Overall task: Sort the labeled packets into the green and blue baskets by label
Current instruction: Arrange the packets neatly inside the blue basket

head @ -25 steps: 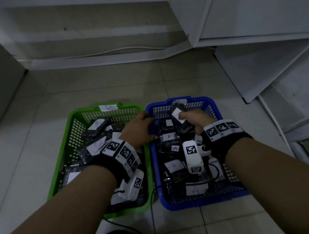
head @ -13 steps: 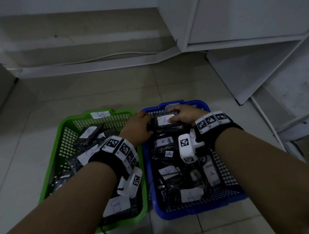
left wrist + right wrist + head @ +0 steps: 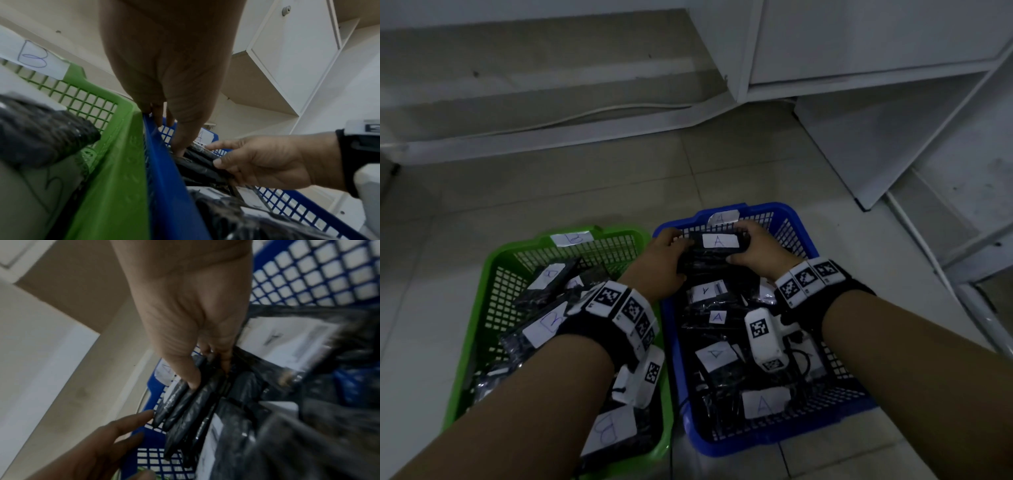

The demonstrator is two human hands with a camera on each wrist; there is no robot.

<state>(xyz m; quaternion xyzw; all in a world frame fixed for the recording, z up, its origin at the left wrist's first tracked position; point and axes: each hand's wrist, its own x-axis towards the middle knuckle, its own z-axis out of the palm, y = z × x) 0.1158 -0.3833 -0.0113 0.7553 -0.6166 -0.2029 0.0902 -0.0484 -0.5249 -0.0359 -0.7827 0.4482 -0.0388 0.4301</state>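
- The packet [image 3: 717,248], black with a white "A" label, sits at the far end of the blue basket [image 3: 784,437], on top of other "A" packets.
- The left hand [image 3: 661,263] touches the packet's left end; its thumb presses there, and the other fingers [image 3: 131,420] reach out straight.
- The right hand [image 3: 756,251] pinches the right end, thumb [image 3: 221,162] on the near edge, fingers over the far edge.
- The green basket [image 3: 482,308] stands just left of the blue one, touching it, and holds "B" packets [image 3: 548,322].
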